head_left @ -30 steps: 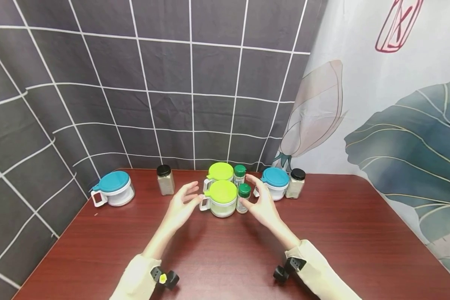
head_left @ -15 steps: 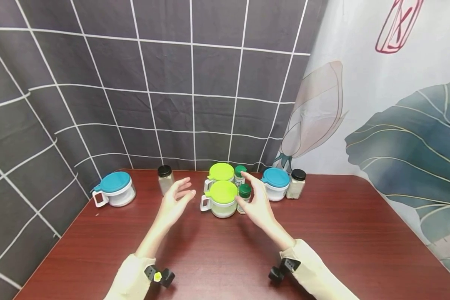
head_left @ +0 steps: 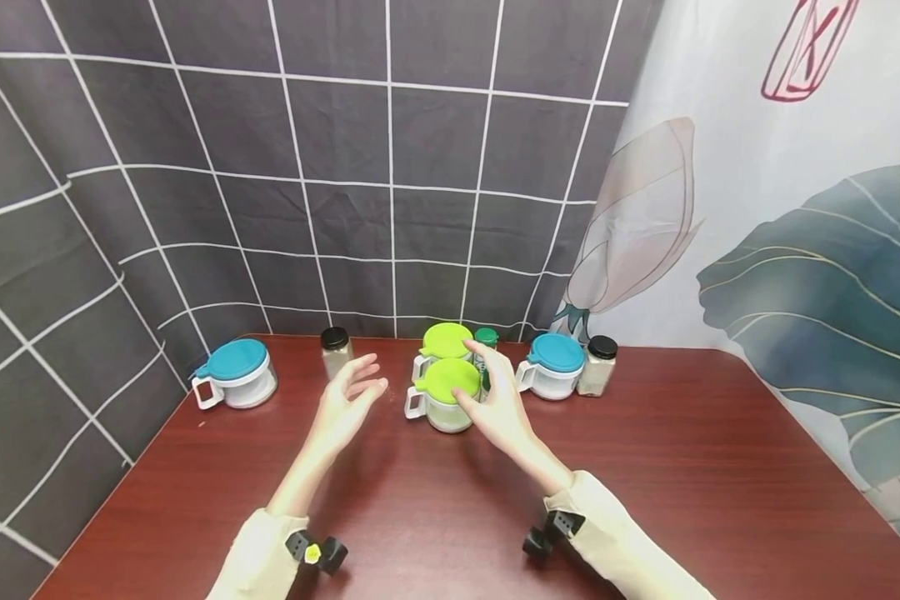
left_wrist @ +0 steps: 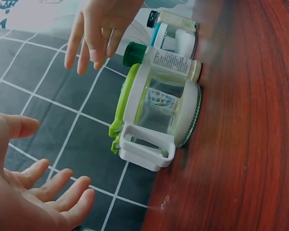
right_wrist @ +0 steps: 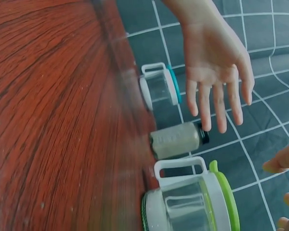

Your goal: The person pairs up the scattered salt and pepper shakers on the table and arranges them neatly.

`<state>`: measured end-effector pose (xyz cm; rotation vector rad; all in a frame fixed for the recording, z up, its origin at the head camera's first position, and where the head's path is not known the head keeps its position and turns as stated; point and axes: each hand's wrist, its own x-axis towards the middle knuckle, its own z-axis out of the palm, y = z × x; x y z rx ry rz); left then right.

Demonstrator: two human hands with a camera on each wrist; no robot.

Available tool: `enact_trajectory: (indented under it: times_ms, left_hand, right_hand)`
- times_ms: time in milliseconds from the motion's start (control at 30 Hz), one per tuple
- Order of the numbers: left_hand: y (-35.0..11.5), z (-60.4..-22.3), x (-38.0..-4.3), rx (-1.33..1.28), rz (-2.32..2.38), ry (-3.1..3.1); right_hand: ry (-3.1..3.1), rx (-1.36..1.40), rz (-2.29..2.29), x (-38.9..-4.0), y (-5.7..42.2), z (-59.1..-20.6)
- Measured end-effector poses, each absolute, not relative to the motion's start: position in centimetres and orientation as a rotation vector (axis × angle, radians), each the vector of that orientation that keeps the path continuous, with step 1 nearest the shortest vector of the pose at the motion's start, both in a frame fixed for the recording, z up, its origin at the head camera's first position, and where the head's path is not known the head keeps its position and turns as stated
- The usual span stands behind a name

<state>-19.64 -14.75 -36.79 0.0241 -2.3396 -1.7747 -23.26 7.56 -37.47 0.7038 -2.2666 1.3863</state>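
Note:
Two seasoning jars with lime-green lids and white handles stand one behind the other mid-table, the front jar (head_left: 444, 400) nearer me and the rear jar (head_left: 446, 340) touching or close behind. My right hand (head_left: 502, 406) hovers at the front jar's right side, fingers relaxed, holding nothing; its thumb overlaps the lid in the head view. Behind it a green-capped shaker (head_left: 486, 337) shows partly; another green-capped shaker (left_wrist: 166, 62) is mostly hidden from the head view. Left of the jars, my left hand (head_left: 342, 406) hangs in the air with fingers spread, its palm visible in the right wrist view.
A blue-lidded jar (head_left: 240, 375) stands at far left. Behind my left hand is a black-capped shaker (head_left: 336, 354). On the right stand another blue-lidded jar (head_left: 553, 367) and a black-capped shaker (head_left: 597, 367). A grid-patterned cloth (head_left: 345, 208) rises behind the red-brown table (head_left: 435, 517).
My left hand has drawn left, away from the front green-lidded jar's handle. My right hand has shifted left, from beside the green-capped shakers to the front jar's lid. The jars stay put.

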Motion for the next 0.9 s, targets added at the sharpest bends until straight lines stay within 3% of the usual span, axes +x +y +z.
enact_trajectory:
  times_ms: [900]
  left_hand:
    - [-16.3, -36.5, -19.3, 0.092, -1.775, -2.325]
  right_hand:
    - [-2.259, 0.804, 1.443, -22.8, 4.1, -36.8]
